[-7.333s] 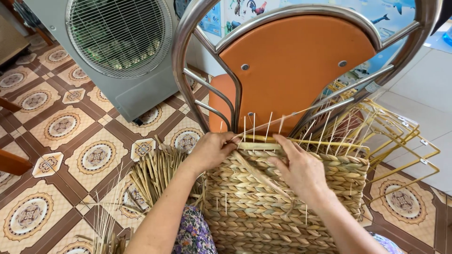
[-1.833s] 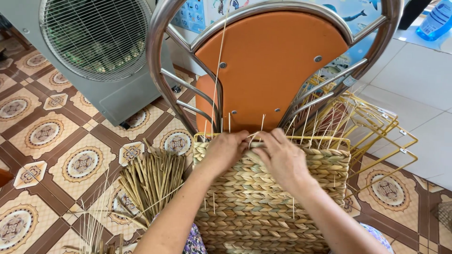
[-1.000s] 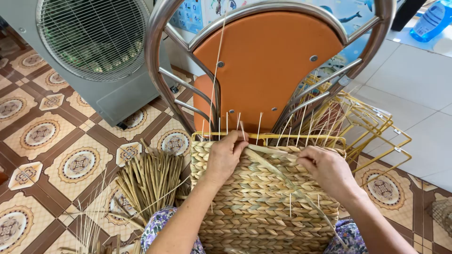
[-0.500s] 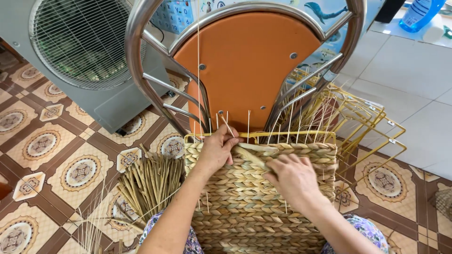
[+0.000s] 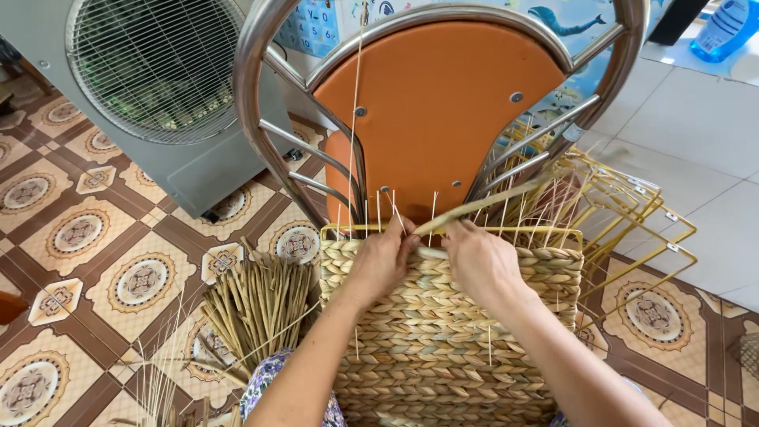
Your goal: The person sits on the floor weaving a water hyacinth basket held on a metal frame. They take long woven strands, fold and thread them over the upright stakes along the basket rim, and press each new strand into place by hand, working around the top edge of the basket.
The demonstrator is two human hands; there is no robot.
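Note:
A woven straw basket (image 5: 443, 332) on a yellow wire frame (image 5: 569, 234) stands in front of me, thin upright stakes poking from its top edge. My left hand (image 5: 383, 261) presses on the top row of braid near the middle. My right hand (image 5: 478, 261) sits beside it and pinches a flat straw strand (image 5: 490, 202) that runs up and to the right from the rim. Both hands meet at the basket's upper edge.
An orange chair (image 5: 443, 111) with a chrome tube frame stands just behind the basket. Several empty yellow wire frames (image 5: 632, 213) lean at the right. A bundle of straw stalks (image 5: 257, 304) lies on the patterned tile floor at left. A grey fan unit (image 5: 158, 79) stands at back left.
My right hand moved left from the basket's right side to the top middle beside my left hand. The straw strand now points up and right instead of lying across the weave.

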